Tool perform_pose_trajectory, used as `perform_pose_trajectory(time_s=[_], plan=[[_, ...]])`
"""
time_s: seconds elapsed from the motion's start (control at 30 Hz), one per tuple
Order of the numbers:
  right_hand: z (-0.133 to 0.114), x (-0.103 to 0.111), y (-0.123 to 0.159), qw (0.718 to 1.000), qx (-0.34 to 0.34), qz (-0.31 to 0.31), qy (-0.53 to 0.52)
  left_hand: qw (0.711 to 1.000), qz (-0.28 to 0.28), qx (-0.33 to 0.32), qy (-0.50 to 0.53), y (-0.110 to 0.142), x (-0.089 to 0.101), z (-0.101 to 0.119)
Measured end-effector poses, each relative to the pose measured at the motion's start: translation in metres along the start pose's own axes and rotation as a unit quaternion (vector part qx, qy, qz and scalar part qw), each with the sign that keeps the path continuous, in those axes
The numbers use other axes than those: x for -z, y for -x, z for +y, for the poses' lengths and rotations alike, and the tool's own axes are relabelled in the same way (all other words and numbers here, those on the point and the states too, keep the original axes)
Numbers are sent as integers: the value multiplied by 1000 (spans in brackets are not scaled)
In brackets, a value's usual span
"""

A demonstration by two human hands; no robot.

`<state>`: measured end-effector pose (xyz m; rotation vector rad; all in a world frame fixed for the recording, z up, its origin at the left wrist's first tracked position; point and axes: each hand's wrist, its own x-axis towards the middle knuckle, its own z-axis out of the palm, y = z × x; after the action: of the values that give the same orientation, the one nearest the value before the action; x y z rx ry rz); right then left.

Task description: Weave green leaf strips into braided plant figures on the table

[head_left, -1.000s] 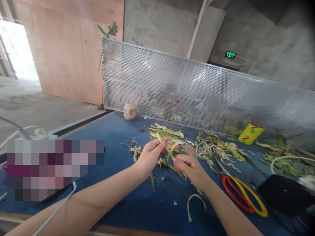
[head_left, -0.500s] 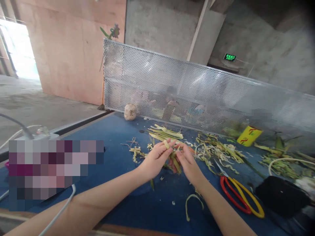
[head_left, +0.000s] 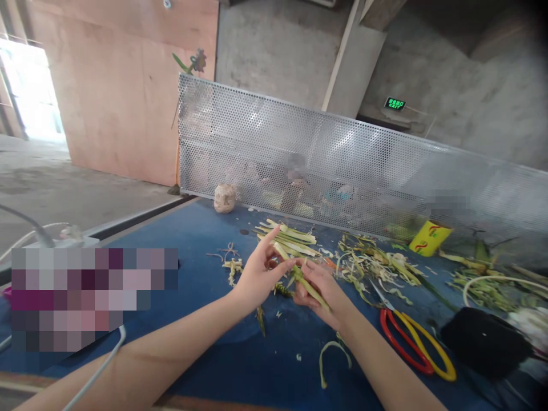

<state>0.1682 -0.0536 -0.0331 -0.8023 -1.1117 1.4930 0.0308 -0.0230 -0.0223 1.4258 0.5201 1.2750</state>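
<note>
A pale green plant stalk [head_left: 309, 288] runs slantwise between my two hands, its lower end lying across my right palm. My left hand [head_left: 261, 265] is closed on the upper part, thumb reaching across to the stalk. Around its middle curl the fingers of my right hand [head_left: 323, 285], meeting the left thumb there. Just beyond the hands lies a bundle of pale stalks [head_left: 295, 235] on the blue table [head_left: 192, 342]. Dark green scraps [head_left: 261, 319] and a curled peel strip [head_left: 327, 357] lie nearer to me.
Red-and-yellow-handled scissors [head_left: 415, 337] lie at right, beside a black object [head_left: 486, 342] with a white cable. Peelings [head_left: 381, 257] are heaped behind them. A yellow roll [head_left: 430, 237] and a wrapped round lump [head_left: 225, 198] stand by the perforated metal screen [head_left: 274, 142].
Both hands have turned, and the stalk now lies lengthwise across the right palm in plain view. The left index finger has lifted outward. The camera view has shifted slightly.
</note>
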Motion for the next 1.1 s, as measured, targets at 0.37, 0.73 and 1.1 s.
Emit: perform_pose_trajectory(time_s=[0.37,0.73,1.1], plan=[[-3,2,4,995,-97,-38,6,1000,-14,17,21,6,-5,7],[2,9,-1,993,-2,-47,106,998,-3,40,-41,0,-1,16],[-10,7,5,975,96,-24,201,986,-131,78,-69,7,1,6]])
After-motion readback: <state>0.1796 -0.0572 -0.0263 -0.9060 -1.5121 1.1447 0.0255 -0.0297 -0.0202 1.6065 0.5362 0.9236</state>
